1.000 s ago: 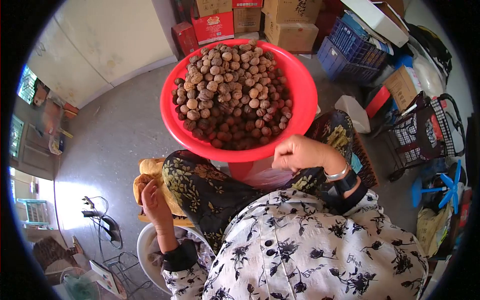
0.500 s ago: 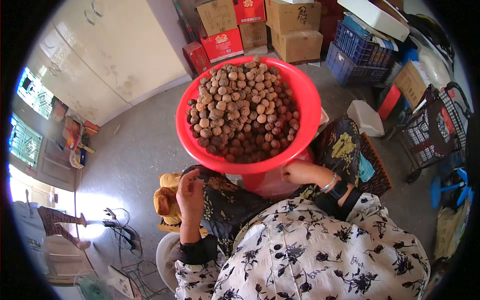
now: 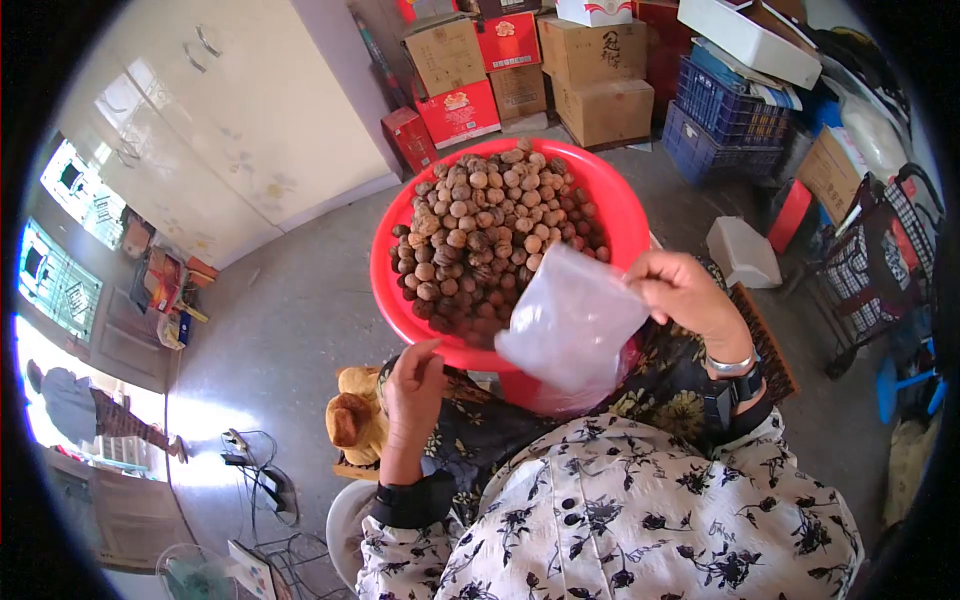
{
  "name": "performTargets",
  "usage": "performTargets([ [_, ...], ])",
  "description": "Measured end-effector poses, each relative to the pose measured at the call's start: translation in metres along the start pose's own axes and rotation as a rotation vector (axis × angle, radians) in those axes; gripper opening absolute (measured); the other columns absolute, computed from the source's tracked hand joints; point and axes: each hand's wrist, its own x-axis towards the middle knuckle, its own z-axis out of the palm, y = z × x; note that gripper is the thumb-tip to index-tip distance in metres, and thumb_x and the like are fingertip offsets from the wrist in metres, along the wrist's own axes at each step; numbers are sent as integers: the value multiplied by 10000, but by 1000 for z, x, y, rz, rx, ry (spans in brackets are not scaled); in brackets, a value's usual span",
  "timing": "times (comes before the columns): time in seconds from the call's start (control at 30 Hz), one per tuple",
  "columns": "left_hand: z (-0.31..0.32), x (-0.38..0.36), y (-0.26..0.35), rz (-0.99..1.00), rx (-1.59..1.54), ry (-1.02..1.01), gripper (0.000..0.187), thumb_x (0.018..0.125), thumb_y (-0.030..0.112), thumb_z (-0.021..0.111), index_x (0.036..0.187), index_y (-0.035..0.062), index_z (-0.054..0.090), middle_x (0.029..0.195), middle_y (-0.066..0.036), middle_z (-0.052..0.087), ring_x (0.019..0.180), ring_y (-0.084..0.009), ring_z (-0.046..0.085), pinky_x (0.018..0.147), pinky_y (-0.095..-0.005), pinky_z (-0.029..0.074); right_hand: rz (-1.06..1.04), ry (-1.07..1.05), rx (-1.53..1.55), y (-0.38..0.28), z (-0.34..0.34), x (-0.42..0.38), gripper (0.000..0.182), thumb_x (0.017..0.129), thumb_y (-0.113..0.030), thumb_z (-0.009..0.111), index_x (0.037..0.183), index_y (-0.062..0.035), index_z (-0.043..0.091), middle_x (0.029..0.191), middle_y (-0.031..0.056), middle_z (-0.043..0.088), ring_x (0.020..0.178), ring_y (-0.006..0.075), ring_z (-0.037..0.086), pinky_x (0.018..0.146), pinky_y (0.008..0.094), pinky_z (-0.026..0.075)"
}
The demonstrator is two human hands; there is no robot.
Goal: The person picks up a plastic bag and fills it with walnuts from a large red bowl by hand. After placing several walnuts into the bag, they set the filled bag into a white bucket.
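Observation:
A large red basin (image 3: 628, 200) heaped with walnuts (image 3: 480, 215) stands in front of my lap. My right hand (image 3: 690, 298), at the basin's near right side, pinches the corner of a clear plastic bag (image 3: 575, 320). The bag hangs over the basin's near rim, slightly blurred, and hides part of the walnuts. Close to the near left rim is my left hand (image 3: 415, 392), raised with its fingers curled together; whether anything small is between them cannot be made out.
Cardboard boxes (image 3: 610, 110) and red boxes (image 3: 458, 112) are stacked behind the basin. Blue crates (image 3: 725, 110) stand at the back right, a wheeled cart (image 3: 870, 260) at the right. A yellow plush object (image 3: 355, 420) and cables (image 3: 262, 470) lie left. A person (image 3: 75, 405) is at the far left.
My right hand has moved right and up, and the plastic bag now spreads from it over the near rim. My left hand has shifted slightly right. The whole view has shifted a little.

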Motion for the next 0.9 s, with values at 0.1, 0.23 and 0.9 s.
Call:
performTargets([
  [0.1,11,6,29,35,-76,-63,235,950,77,611,1181,40,636,920,-3,643,757,-76,592,686,-222,496,-152,210,-4,0,15,12,68,913,-105,636,928,-39,641,751,-42,560,574,21,455,511,201,364],
  [0.23,39,24,35,100,-258,-201,320,930,55,640,1245,35,590,924,-38,632,786,-100,612,726,-253,536,-407,457,-387,29,37,37,63,878,-64,650,903,-21,609,755,35,599,679,135,581,615,289,465],
  [0.9,130,67,17,-192,-394,-172,492,928,168,667,1334,10,437,892,-73,584,645,-121,610,488,-274,564,-308,244,-574,85,87,70,107,820,-75,632,867,-7,565,758,209,643,744,408,646,649,461,504],
])
